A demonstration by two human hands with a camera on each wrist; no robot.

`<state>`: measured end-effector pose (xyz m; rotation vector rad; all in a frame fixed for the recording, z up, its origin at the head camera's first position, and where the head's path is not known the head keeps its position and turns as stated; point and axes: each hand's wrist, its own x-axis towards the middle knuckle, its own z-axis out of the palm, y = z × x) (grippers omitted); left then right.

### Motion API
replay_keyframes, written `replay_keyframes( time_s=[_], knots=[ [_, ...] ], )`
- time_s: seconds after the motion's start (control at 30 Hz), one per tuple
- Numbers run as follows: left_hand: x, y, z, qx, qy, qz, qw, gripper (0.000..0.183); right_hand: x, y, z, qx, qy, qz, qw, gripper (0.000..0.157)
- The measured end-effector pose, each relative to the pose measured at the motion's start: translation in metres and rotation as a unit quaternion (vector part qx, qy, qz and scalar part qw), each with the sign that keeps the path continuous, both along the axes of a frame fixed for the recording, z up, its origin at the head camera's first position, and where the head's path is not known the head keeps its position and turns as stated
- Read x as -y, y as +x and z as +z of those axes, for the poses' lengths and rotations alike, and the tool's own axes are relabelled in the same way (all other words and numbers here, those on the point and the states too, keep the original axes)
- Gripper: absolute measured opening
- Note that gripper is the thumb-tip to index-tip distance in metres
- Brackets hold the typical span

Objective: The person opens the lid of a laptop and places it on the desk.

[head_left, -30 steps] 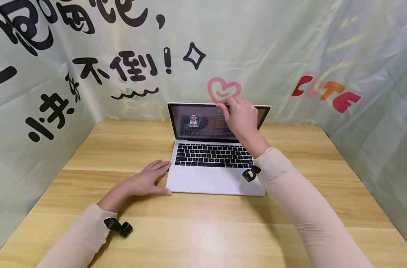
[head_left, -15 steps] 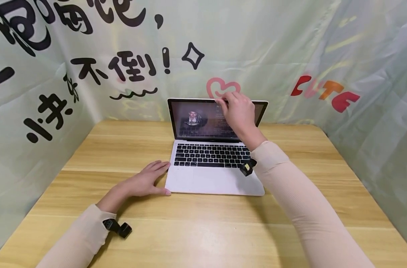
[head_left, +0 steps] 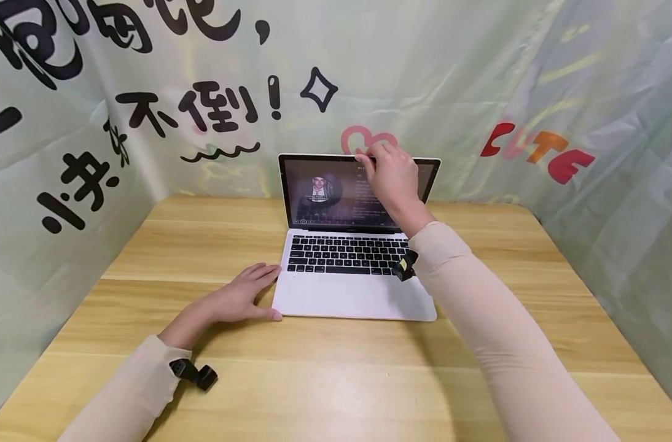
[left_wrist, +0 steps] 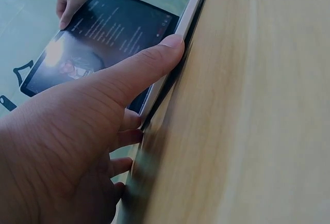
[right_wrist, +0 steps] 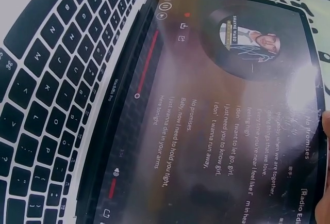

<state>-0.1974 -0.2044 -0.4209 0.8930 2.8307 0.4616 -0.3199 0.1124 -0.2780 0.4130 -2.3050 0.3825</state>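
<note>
A silver laptop [head_left: 347, 298] stands open on the wooden table, its lit screen [head_left: 322, 212] tilted up at the back. My right hand [head_left: 394, 178] grips the top edge of the lid, thumb on the screen side and fingers over the edge. In the right wrist view, the screen [right_wrist: 206, 126] shows song lyrics and a round picture, beside the black keyboard [right_wrist: 49, 87]. My left hand [head_left: 238, 302] rests at the base's front left corner. Its thumb [left_wrist: 170, 41] touches the front edge while the other fingers lie along the left side.
The wooden table [head_left: 336, 380] extends on all sides of the laptop. Behind it hangs a pale green cloth [head_left: 452, 80] with black writing, a pink heart and coloured letters. Small black wrist cameras sit on both sleeves, the right one [head_left: 405, 265] above the keyboard.
The lid has swung further back, its top edge rising, with my right hand gripping and moving with it. My left hand has stayed at the base's corner.
</note>
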Motion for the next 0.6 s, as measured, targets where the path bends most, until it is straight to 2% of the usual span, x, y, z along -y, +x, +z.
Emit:
replay_keyframes(
  time_s=[0.27,0.6],
  knots=[
    [0.000,-0.001,0.000,-0.003,-0.001,-0.002,1.0000,0.103,0.002,-0.011,0.000,-0.002,-0.011,-0.001,1.000,0.037],
    [0.001,-0.001,0.000,-0.001,0.000,0.003,1.0000,0.102,0.000,-0.027,0.001,0.015,-0.002,-0.010,1.000,0.037]
  ],
)
